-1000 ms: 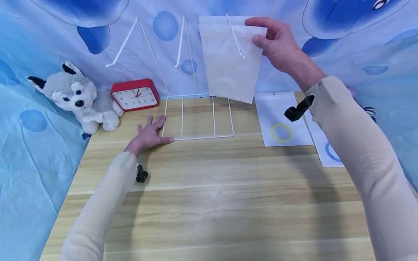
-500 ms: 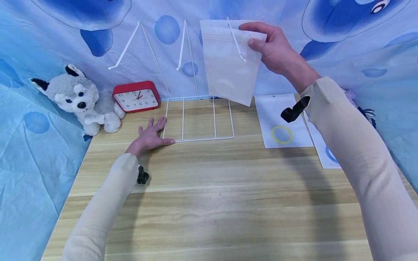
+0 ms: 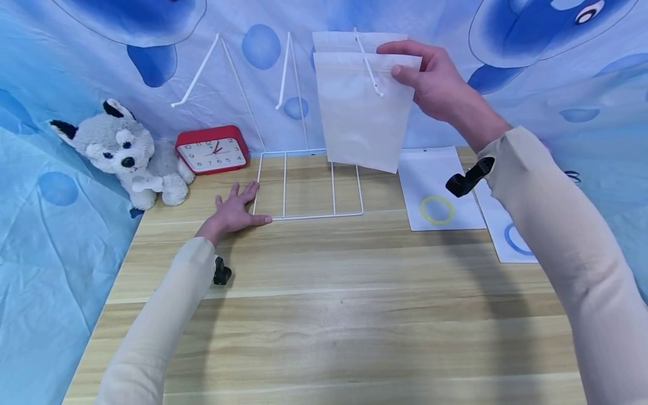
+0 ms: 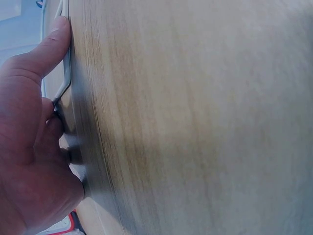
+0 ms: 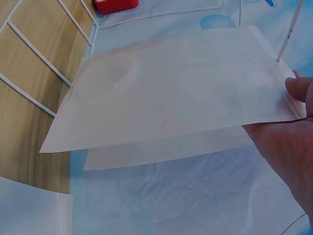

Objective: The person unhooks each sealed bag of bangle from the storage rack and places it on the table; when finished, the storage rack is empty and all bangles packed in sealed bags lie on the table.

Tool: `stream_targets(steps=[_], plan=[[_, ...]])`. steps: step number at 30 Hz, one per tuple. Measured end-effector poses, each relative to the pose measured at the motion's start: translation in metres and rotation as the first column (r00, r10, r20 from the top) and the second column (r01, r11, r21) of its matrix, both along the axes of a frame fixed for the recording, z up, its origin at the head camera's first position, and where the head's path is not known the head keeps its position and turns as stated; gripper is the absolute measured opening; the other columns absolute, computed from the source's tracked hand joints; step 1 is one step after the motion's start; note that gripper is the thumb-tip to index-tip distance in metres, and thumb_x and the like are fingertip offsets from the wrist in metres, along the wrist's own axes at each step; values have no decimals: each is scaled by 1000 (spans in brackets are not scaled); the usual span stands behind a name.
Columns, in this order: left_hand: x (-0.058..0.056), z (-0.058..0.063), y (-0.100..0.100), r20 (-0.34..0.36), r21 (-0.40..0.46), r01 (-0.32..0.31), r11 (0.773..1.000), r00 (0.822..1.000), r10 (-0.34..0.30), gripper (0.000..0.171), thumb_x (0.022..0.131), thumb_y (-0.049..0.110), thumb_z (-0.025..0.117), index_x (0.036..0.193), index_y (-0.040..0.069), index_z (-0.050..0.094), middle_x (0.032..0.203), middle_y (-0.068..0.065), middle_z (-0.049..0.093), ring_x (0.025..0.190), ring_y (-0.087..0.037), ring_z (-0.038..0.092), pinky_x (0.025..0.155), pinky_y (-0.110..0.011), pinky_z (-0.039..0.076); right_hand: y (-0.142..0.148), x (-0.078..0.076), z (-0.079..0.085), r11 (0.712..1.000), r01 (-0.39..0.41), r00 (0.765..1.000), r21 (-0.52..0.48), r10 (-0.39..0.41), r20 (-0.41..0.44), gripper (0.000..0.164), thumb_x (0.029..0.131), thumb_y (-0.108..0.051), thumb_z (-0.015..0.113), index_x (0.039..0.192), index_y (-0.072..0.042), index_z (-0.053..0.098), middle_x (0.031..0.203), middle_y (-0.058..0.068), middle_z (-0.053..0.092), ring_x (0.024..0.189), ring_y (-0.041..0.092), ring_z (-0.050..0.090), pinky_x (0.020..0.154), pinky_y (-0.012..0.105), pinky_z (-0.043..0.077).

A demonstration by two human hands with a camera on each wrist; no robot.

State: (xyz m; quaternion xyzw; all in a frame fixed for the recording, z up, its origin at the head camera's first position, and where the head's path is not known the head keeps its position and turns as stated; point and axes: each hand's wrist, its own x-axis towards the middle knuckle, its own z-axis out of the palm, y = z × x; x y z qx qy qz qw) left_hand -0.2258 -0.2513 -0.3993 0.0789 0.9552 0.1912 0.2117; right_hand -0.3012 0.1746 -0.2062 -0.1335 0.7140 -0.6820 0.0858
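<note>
Two whitish, slightly see-through pouches hang on the rightmost prong of a white wire rack. My right hand pinches the front pouch at its upper right corner, thumb in front and fingers behind. A gap separates it from the back pouch, as the right wrist view also shows. My left hand rests with spread fingers at the left corner of the rack's base, thumb on the front wire. Two other prongs of the rack carry nothing.
A red clock and a grey-white plush husky stand at the back left. On the right lie a sheet with a yellow ring and one with a blue ring. Patterned blue cloth hangs behind the wooden table.
The front pouch first swung closer to the back one, then came forward and right with my right hand, widening the gap. My left hand stays on the rack's base.
</note>
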Motion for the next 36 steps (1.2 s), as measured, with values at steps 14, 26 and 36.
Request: stream_targets(steps=[14, 26, 36], plan=[[-1, 1, 0, 0, 5, -4, 1000, 1000, 4, 109, 87, 60, 68, 161, 13, 5, 167, -9, 0, 148, -39, -17, 108, -69, -16, 9, 17, 1, 1000, -29, 1000, -12, 29, -1, 37, 101, -10, 58, 138, -14, 61, 144, 13, 46, 123, 31, 51, 90, 26, 53], [-1, 2, 0, 7, 5, -2, 1000, 1000, 2, 107, 88, 59, 67, 162, 14, 3, 167, -8, -2, 148, -39, -18, 108, -69, -16, 17, 35, 0, 990, -55, 998, -131, 59, 34, 36, 97, -9, 65, 133, -8, 64, 137, 17, 51, 117, 31, 55, 86, 28, 55], [-3, 2, 1, 10, 6, -3, 1000, 1000, 3, 108, 88, 59, 68, 162, 14, 4, 167, -8, -2, 148, -39, -17, 108, -69, -17, 21, 52, -1, 979, -69, 996, -194, 79, 44, 33, 95, -5, 66, 128, -4, 66, 132, 19, 54, 110, 31, 61, 82, 32, 57]])
